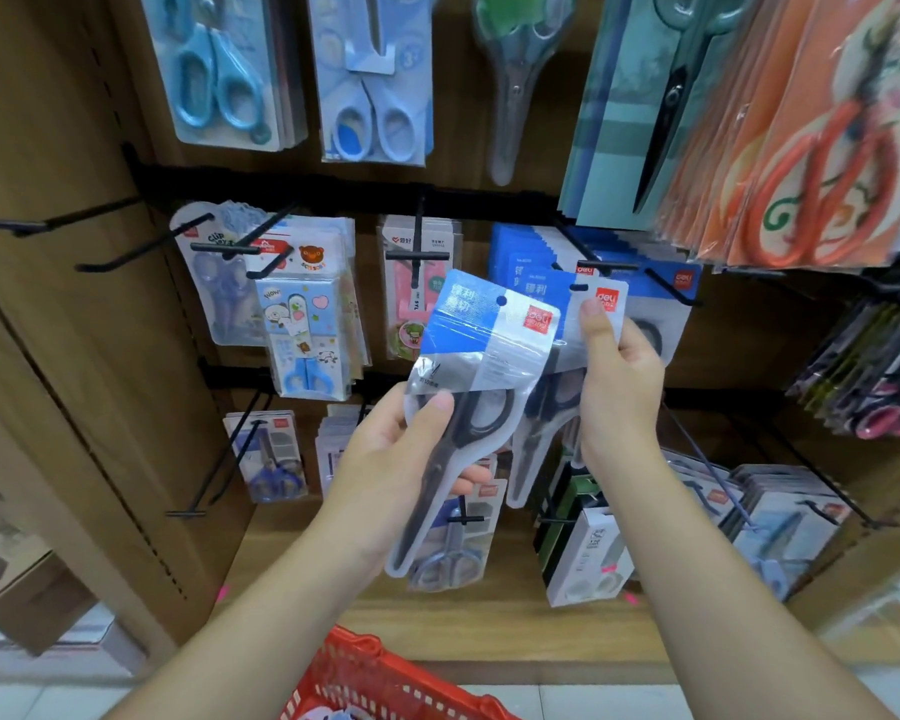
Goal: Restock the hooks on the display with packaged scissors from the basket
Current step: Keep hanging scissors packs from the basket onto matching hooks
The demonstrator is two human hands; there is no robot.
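Note:
My left hand (396,444) grips a packaged pair of black-handled scissors (484,356) with a blue and white header, tilted to the right in front of the display. My right hand (619,387) holds a second like pack (557,407) just behind it, thumb up near the red logo (606,298). Both packs sit just below a black hook (606,266) that carries several matching blue packs (531,257). The red basket (365,678) shows at the bottom edge, below my arms.
The wooden display carries rows of black hooks with other scissor packs: blue ones (230,80) at top, orange ones (822,148) at upper right, cartoon packs (307,324) at left. Two bare hooks (63,220) jut out at the far left. Lower hooks hold boxed scissors (588,553).

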